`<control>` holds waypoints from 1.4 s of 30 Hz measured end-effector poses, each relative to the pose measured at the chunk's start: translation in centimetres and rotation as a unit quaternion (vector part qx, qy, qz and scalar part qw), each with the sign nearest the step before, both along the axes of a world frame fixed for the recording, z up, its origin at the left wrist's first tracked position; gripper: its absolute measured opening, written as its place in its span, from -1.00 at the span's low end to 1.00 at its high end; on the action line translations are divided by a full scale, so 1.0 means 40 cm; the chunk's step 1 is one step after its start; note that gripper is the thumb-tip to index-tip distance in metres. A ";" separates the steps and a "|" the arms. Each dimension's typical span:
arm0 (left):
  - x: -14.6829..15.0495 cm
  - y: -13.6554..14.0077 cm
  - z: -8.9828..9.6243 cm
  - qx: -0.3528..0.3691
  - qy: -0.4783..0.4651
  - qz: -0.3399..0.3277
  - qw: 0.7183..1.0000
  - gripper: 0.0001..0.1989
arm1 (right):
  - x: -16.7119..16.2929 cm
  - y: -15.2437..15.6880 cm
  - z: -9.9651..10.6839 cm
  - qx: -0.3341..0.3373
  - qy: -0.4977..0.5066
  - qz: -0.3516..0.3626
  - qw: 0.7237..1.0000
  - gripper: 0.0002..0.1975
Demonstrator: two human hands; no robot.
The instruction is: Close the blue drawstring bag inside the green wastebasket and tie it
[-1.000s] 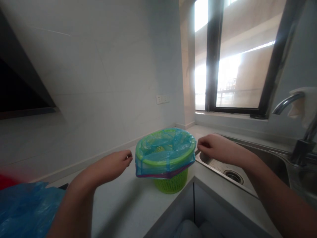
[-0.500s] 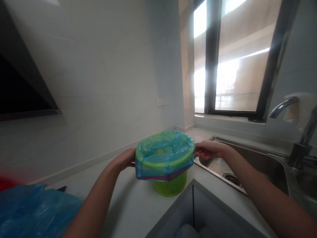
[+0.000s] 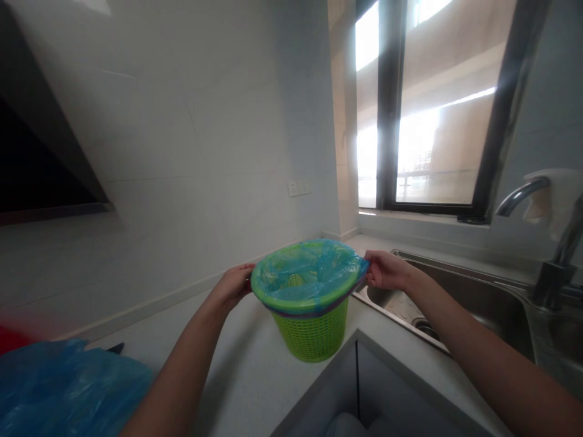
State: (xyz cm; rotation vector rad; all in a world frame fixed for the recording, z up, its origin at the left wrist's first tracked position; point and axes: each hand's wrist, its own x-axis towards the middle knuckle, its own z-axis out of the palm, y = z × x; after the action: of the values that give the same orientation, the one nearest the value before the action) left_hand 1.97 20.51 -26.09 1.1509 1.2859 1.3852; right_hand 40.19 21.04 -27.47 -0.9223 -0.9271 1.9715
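A green plastic basket (image 3: 312,337) with a mesh wall stands upright on the white counter (image 3: 241,376). A thin blue garbage bag (image 3: 314,267) lines its inside and folds over the rim, with a purple edge just below it. My left hand (image 3: 234,285) is closed on the bag's edge at the left of the rim; its fingertips are partly hidden. On the other side, my right hand (image 3: 382,269) pinches the bag's edge and pulls it a little outward from the rim.
To the right lies a steel sink (image 3: 478,303) with a tall faucet (image 3: 523,197). A crumpled blue plastic bag (image 3: 68,388) covers the lower left, beside something red and blurred (image 3: 16,337). The counter's corner edge (image 3: 357,332) is just in front of the basket.
The bag's folded edge has moved up from the basket's wall to close under the rim, baring more mesh. My right hand has drawn a corner of the bag outward to the right.
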 end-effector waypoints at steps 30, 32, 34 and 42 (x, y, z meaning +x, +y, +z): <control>-0.033 -0.046 0.069 0.073 0.393 0.168 0.901 -0.68 | -0.039 -0.041 0.041 0.205 0.010 -0.252 0.946 -0.81; -0.049 -0.015 0.046 0.079 0.362 0.181 0.911 -0.71 | -0.016 -0.033 0.038 0.193 -0.067 -0.256 0.945 -0.86; -0.055 0.005 0.022 0.045 0.305 0.140 0.941 -0.70 | 0.007 -0.032 0.036 0.190 -0.173 -0.184 0.949 -0.86; -0.010 -0.022 -0.011 -0.106 0.102 -0.183 0.972 -0.70 | 0.004 -0.079 0.054 0.172 -0.272 0.106 0.941 -0.72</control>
State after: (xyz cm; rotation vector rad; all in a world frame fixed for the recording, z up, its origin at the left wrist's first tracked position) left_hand 1.57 19.65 -26.54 1.3258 1.2503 0.8564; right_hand 40.34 17.90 -25.30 -1.2222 -1.6863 1.6589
